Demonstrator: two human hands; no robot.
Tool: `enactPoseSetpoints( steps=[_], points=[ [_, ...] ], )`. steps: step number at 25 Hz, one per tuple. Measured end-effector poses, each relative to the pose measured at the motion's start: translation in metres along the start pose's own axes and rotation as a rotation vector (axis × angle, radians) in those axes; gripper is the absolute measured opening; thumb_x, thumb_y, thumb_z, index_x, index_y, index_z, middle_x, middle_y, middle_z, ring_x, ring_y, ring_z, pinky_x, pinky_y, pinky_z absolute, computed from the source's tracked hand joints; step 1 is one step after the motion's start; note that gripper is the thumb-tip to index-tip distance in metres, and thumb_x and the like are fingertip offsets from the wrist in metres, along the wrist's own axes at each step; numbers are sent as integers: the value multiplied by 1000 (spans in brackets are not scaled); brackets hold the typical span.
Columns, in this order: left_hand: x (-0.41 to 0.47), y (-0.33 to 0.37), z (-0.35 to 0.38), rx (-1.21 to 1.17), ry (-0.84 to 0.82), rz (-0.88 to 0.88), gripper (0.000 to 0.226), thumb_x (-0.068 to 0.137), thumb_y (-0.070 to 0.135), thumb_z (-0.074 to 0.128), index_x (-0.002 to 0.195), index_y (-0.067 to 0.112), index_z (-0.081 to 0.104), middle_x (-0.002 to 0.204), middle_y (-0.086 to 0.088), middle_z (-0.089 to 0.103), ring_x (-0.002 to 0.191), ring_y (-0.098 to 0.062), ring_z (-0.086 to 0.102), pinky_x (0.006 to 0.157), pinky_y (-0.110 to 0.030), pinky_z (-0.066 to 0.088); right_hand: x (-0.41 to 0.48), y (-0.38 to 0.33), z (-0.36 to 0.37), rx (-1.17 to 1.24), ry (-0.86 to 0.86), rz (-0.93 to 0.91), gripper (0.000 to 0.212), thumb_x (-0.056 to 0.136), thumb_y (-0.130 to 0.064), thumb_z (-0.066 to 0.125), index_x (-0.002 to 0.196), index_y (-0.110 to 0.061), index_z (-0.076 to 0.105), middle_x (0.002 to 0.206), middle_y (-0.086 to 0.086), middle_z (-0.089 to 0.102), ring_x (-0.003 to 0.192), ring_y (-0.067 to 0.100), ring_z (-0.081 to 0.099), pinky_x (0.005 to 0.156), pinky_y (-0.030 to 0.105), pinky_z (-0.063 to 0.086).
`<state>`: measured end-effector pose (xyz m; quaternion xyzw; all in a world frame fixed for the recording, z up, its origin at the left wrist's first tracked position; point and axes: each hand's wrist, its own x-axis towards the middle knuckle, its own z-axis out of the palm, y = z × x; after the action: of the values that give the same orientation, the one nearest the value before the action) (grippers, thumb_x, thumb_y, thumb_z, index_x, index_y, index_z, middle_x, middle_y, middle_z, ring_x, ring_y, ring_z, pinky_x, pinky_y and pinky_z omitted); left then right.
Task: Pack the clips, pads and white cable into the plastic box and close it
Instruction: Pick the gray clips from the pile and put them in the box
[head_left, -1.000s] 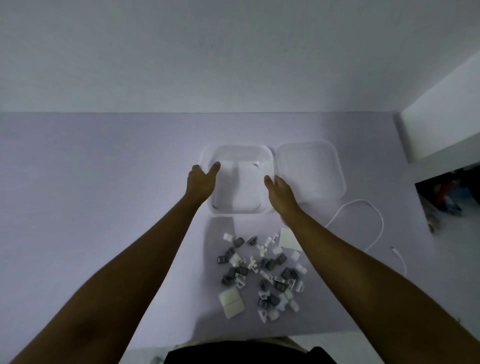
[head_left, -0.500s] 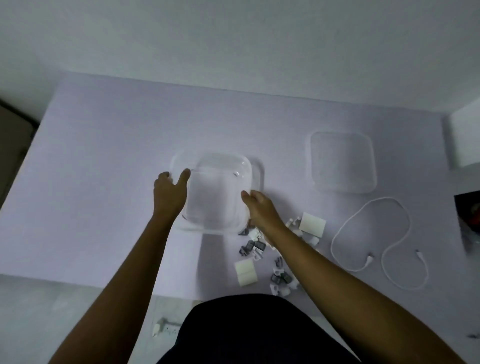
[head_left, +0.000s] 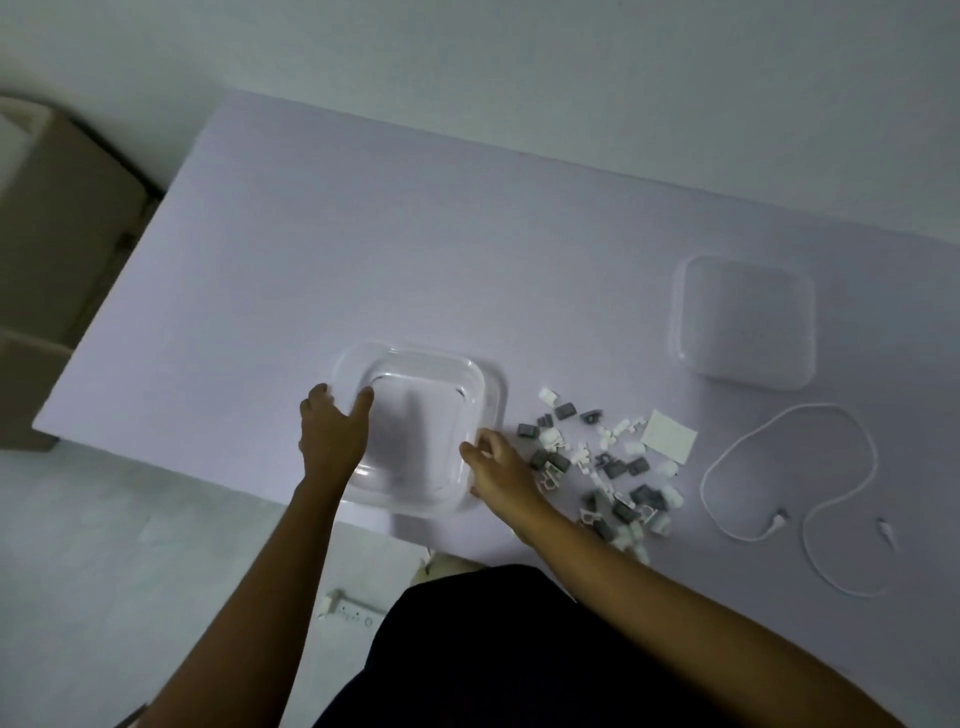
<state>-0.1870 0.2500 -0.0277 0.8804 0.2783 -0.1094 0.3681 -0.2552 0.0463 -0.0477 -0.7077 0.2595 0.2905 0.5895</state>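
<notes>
Clear rounded-square plastic box (head_left: 418, 358) gripped at opposite rims by left hand (head_left: 332, 439) and right hand (head_left: 501, 470), fingers (head_left: 480, 442) curled. Small grey-white clips (head_left: 597, 462) just right of right fingers.

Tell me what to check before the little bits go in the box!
1. Clear square plastic box open, nothing seen inside: ok.
2. Box held steady, left hand and right hand gripping its rim: ok.
3. Grey and white plastic clips piled right of the box: ok.
4. All pads in sight: cannot tell, only one white square pad shows.
5. Thin white cable coiled small enough: not ok, it sprawls loose.
6. Clear square lid off and out of the way: ok.
</notes>
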Motion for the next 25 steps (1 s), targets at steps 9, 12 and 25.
enactPoseSetpoints(
  steps=[9,12,25],
  points=[
    [-39,57,26,53,51,516,44,93,33,61,130,12,51,130,-7,54,118,-22,54,102,-42,43,35,27,-91,-535,406,-412,25,90,-4,57,109,-13,69,113,7,66,107,27,56,92,41,50],
    [-63,91,59,22,-149,712,32,94,26,60,123,13,58,114,-5,63,99,-14,60,86,-30,51,52,38,-123,-833,353,-472,41,80,4,59,114,-16,72,123,10,64,114,35,53,91,48,50],
    [-66,59,179,683,-433,792,36,90,14,62,125,11,54,120,-14,54,110,-29,51,86,-37,52,74,60,-171,-623,317,-494,28,87,7,64,110,-5,74,109,15,66,103,27,63,91,27,48]
  ],
)
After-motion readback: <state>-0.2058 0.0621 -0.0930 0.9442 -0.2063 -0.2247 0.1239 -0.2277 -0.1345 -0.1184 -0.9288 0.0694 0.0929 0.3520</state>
